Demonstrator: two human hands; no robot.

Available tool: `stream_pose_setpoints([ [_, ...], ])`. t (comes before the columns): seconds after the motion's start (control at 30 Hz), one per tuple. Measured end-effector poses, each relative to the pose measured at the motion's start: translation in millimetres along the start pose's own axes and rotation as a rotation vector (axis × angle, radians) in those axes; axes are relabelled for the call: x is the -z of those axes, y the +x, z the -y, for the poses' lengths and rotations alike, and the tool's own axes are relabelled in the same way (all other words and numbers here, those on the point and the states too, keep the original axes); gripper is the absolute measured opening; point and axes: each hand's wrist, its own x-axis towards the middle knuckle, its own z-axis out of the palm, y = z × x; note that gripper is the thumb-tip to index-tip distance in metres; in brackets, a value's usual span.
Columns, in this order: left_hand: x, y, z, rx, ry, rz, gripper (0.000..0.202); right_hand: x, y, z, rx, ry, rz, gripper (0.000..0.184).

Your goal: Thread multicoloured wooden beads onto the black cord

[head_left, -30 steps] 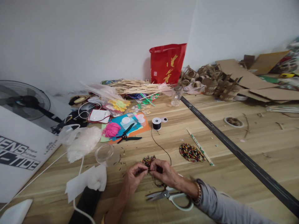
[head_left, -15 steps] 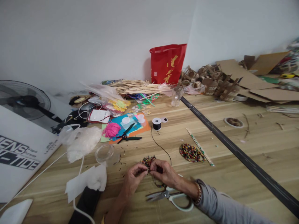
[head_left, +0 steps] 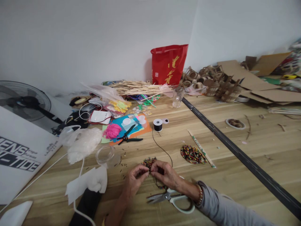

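Observation:
My left hand (head_left: pixel 136 177) and my right hand (head_left: pixel 164 172) meet fingertip to fingertip over the table, each in a pinch. What sits between the fingertips is too small to make out, perhaps a bead or the cord. Just behind them lies a heap of multicoloured beads (head_left: pixel 148 162), partly covered by my fingers. A black cord (head_left: pixel 162 147) runs from a spool (head_left: pixel 157 125) down behind my right hand, and a few strung beads (head_left: pixel 162 187) show below that hand. White-handled scissors (head_left: pixel 171 198) lie partly under my right wrist.
A coil of strung beads (head_left: pixel 192 154) lies to the right beside thin sticks (head_left: pixel 201 148). Black pliers (head_left: pixel 128 135) and pink yarn (head_left: pixel 112 131) rest on coloured paper. A glass (head_left: pixel 178 98) and a red bag (head_left: pixel 168 64) stand farther back. A dark strip (head_left: pixel 235 152) crosses the table.

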Motion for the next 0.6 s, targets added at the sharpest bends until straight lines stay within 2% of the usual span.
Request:
stream_pose_setpoints([
  [0.23, -3.4, -1.7, -2.4, -0.239, 0.145, -0.03, 0.01, 0.3, -0.4, 4.3, -0.01, 0.031, 0.012, 0.011],
  [0.6, -4.2, -2.6, -5.2, -0.219, 0.194, -0.043, 0.008, 0.0, -1.8, 10.0, -0.031, 0.028, 0.044, 0.009],
])
